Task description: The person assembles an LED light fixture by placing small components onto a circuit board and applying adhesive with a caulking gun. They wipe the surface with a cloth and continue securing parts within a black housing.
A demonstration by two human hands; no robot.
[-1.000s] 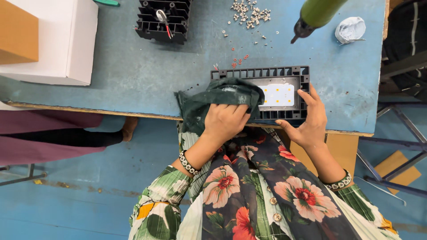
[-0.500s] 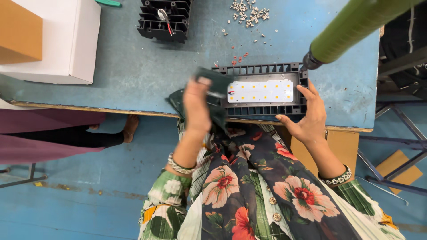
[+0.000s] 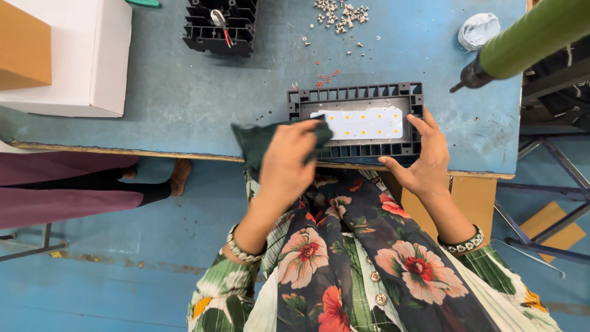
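Head view, looking straight down over a blue table and a lap in a floral garment.

Left hand closed around a dark green cloth, gripping it over the near table edge, fingertips reaching the left end of a dark grey lamp housing. Cloth bunched under the palm, one corner spread to the left on the table.

Lamp housing lying flat near the front edge of the table, ribbed rim around a white rectangular board dotted with small yellow light points.

Right hand open, fingers spread, steadying the right end of the housing: fingertips against its right side, thumb at its near edge. Beaded bracelets on both wrists.

Green powered screwdriver hanging at an angle over the right side of the table, tip pointing down, well apart from both hands.

Farther back: a second black finned housing with a red wire, a scatter of small silver screws, a few tiny red washers just behind the lamp housing, a crumpled white wad at the far right. White box at the left, a brown cardboard box on it.

Another person's leg and bare foot on the blue floor, left of the table.
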